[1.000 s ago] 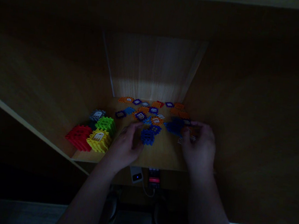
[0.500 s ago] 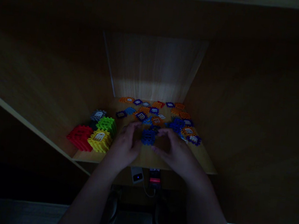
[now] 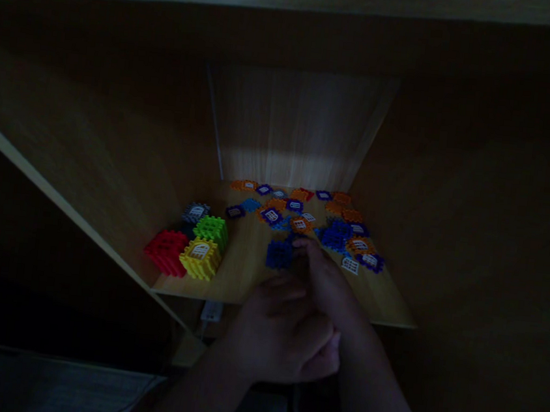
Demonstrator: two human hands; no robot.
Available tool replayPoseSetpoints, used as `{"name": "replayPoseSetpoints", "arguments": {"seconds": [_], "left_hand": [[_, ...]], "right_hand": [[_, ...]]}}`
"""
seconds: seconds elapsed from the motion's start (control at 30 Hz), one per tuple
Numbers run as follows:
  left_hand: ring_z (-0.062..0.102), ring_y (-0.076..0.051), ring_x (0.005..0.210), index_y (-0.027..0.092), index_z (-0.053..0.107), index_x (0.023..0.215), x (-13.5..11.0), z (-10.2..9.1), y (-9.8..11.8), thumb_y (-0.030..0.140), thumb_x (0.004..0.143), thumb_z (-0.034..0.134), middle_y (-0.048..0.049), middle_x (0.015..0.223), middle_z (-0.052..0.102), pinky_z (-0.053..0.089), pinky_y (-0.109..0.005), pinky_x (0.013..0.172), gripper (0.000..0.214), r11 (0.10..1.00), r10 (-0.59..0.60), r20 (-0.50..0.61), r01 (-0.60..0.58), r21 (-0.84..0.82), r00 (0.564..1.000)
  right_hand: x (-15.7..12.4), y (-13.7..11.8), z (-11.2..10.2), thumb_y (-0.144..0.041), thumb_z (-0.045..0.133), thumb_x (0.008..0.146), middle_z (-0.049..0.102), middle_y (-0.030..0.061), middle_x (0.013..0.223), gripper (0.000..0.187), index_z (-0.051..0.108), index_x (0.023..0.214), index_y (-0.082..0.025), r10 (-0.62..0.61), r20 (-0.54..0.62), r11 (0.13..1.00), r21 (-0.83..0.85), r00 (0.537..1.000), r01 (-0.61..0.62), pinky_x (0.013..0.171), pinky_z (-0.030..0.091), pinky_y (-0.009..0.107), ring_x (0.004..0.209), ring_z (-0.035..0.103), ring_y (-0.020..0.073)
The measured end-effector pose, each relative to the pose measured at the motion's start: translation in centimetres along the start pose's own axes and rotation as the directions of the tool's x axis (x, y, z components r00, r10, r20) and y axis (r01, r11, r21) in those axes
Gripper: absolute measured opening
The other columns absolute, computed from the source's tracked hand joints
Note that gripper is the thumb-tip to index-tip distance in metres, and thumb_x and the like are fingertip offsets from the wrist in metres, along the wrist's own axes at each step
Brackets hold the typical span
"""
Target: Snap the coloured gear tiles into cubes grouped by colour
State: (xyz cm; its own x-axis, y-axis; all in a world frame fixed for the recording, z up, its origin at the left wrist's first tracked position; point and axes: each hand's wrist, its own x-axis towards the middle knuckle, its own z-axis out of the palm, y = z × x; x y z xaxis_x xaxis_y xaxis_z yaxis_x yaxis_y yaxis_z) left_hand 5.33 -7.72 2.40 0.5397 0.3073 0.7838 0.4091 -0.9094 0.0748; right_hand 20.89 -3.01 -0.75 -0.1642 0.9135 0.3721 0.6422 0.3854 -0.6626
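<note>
We work in dim light at a narrow bench walled on three sides. Our right hand reaches forward, fingertips touching the blue cube that stands near the middle of the bench; whether they grip it we cannot tell. Our left hand hangs loosely curled over the near edge, holding nothing visible. To handle the cube well, we judge it best to pinch opposite faces and lift straight — loose tiles lie just behind and to the right. Open room lies left of the cube, up to the coloured cubes — mind the near edge
</note>
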Motion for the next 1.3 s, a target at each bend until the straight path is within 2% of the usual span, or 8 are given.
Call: {"name": "replayPoseSetpoints", "arguments": {"seconds": [0.13,0.23,0.33,0.5,0.77,0.97,1.13,1.3], "left_hand": [[0.052,-0.016,0.06,0.023,0.056,0.064,0.5,-0.4,2.1,0.026,0.096,0.062,0.0021,0.059,0.058,0.042,-0.036,0.059,0.033,0.998,0.054,0.021,-0.054,-0.037,0.998],[0.055,-0.015,0.063,0.024,0.062,0.069,0.7,-1.5,3.2,0.023,0.095,0.069,0.003,0.062,0.062,0.048,-0.035,0.064,0.027,0.993,0.1,0.115,-0.091,-0.081,0.988],[0.058,-0.015,0.066,0.026,0.062,0.067,0.9,-2.8,3.8,0.021,0.094,0.074,0.002,0.067,0.067,0.048,-0.035,0.062,0.03,0.997,0.057,0.209,-0.045,-0.065,0.976],[0.057,-0.013,0.064,0.025,0.061,0.069,1.0,-3.9,3.7,0.026,0.095,0.077,0.0034,0.066,0.066,0.05,-0.034,0.064,0.031,0.999,0.035,0.236,-0.024,-0.047,0.971],[0.058,-0.013,0.069,0.021,0.057,0.079,0.4,-3.8,3.2,0.024,0.094,0.077,0.0057,0.073,0.066,0.048,-0.038,0.066,0.025,0.997,0.034,0.222,-0.018,-0.07,0.974],[0.059,-0.013,0.069,0.022,0.058,0.079,0.5,-4.0,3.0,0.019,0.097,0.072,0.0053,0.07,0.065,0.048,-0.036,0.068,0.023,0.997,0.028,0.137,-0.019,-0.07,0.99],[0.055,-0.013,0.063,0.022,0.059,0.074,0.7,-3.6,2.6,0.018,0.091,0.068,0.0047,0.065,0.063,0.045,-0.035,0.059,0.02,0.997,0.033,0.071,-0.027,-0.079,0.997],[0.055,-0.015,0.06,0.022,0.058,0.07,0.4,-2.3,1.4,0.021,0.091,0.062,0.0032,0.061,0.057,0.042,-0.036,0.058,0.021,1.0,-0.027,0.061,0.026,0.007,0.998]], "right_hand": [[0.6,-0.6,1.2,-0.021,0.073,0.088,0.075,0.0145,0.126,0.049,0.054,0.133,-0.024,0.035,0.012,0.998,-0.044,0.999,-0.034,0.101,0.06,0.05,0.116,0.074,0.0341],[1.2,-1.4,2.0,-0.025,0.073,0.091,0.077,0.0177,0.121,0.045,0.053,0.131,-0.022,0.071,0.038,0.992,-0.11,0.997,-0.067,0.101,0.059,0.055,0.115,0.074,0.0391],[1.7,-2.3,3.0,-0.025,0.07,0.093,0.078,0.0165,0.116,0.043,0.052,0.132,-0.021,0.057,0.036,0.992,-0.116,0.998,-0.052,0.101,0.058,0.055,0.113,0.074,0.0386],[2.4,-3.6,4.8,-0.025,0.071,0.092,0.079,0.0126,0.111,0.044,0.052,0.132,-0.024,0.022,0.014,0.995,-0.099,1.0,-0.02,0.097,0.059,0.05,0.106,0.076,0.0344],[3.2,-4.8,6.9,-0.026,0.071,0.093,0.078,0.0135,0.113,0.043,0.054,0.133,-0.025,-0.023,-0.026,0.987,-0.16,0.999,0.019,0.098,0.059,0.053,0.107,0.075,0.0364],[3.3,-4.4,4.9,-0.037,0.064,0.104,0.078,0.0155,0.118,0.038,0.056,0.136,-0.021,-0.038,0.003,0.979,-0.201,0.999,0.038,0.093,0.06,0.047,0.107,0.076,0.0344],[2.9,-2.0,1.6,-0.034,0.058,0.107,0.077,0.0168,0.121,0.025,0.069,0.124,-0.019,-0.067,-0.148,0.911,-0.414,0.987,-0.001,0.101,0.055,0.052,0.113,0.07,0.0365],[1.9,0.5,0.1,-0.029,0.063,0.104,0.076,0.0161,0.119,0.023,0.078,0.118,-0.019,-0.001,-0.057,0.855,-0.519,0.998,-0.029,0.103,0.054,0.049,0.112,0.068,0.0353]]}}
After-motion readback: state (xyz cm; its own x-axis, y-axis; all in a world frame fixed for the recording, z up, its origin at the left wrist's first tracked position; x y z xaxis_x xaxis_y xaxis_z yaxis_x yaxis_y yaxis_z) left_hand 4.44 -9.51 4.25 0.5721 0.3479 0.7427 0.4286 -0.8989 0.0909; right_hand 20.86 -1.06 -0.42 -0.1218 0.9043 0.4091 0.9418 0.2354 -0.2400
